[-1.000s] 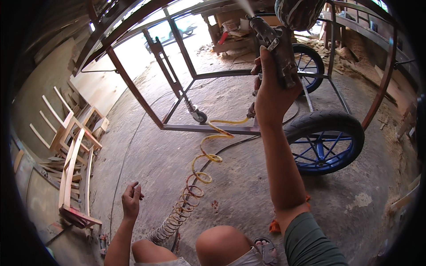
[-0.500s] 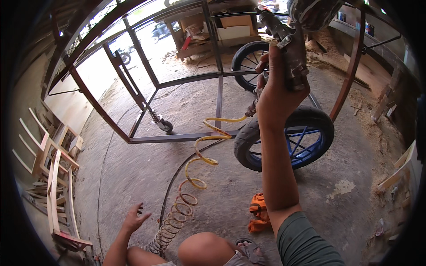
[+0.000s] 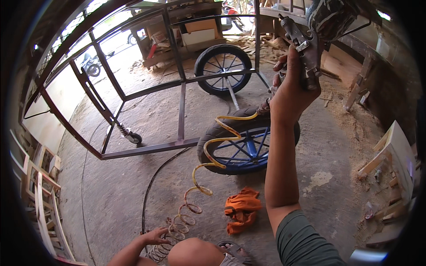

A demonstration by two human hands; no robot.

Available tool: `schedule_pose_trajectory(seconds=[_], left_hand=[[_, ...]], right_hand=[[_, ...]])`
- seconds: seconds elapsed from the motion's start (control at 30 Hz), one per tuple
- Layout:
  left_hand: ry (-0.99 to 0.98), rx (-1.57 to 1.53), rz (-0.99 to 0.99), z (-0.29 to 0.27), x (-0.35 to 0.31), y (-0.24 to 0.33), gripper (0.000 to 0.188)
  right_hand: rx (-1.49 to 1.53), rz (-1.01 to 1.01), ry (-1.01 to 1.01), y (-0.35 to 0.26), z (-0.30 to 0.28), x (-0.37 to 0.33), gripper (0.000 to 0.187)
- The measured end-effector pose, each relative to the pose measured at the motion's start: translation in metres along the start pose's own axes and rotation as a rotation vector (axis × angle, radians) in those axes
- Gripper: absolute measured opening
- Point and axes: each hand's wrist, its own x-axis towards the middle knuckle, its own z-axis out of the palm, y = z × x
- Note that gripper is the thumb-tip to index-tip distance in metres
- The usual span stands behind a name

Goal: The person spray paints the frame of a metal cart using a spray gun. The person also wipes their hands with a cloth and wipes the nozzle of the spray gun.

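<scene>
My right hand [image 3: 288, 97] is raised high, closed around the handle of a paint-stained spray gun [image 3: 307, 55]. A streaked, dark cup [image 3: 329, 20] is on the gun's upper end. From the gun's lower fitting a yellow coiled air hose [image 3: 199, 189] runs down toward my knees. My left hand [image 3: 155, 236] is low beside the hose's dense coils, fingers stretched out; whether it touches them I cannot tell. Beyond the hose stands a metal cart frame [image 3: 182, 111] with a blue-spoked wheel [image 3: 251, 148] near me, a second spoked wheel [image 3: 199, 66] farther off and a small caster [image 3: 134, 138].
An orange cloth [image 3: 243, 208] lies on the concrete floor [image 3: 120, 190] ahead of my foot. A dark cable [image 3: 153, 179] crosses the floor. Wooden pieces [image 3: 44, 195] line the left side; a pale panel [image 3: 399, 150] and scraps stand at the right. Wood scraps lie at the back.
The view has turned right, so the frame and wheels sit farther left. My left hand has come over to the hose coils. My right hand still holds the spray gun up.
</scene>
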Motion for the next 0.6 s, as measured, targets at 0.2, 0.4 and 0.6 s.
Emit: schedule_pose_trajectory(seconds=[0.2, 0.4, 0.6], left_hand=[[-0.149, -0.346, 0.14, 0.014, 0.02, -0.001, 0.075], [-0.269, -0.597, 0.073, 0.011, 0.025, 0.008, 0.072], [-0.343, -0.62, -0.065, -0.003, 0.019, 0.021, 0.069]], right_hand=[[-0.084, -0.095, 0.084, 0.0, -0.028, 0.028, 0.017], [-0.161, -0.141, 0.137, 0.0, -0.049, 0.051, 0.02], [-0.267, -0.34, 0.22, 0.013, -0.061, 0.077, 0.021]])
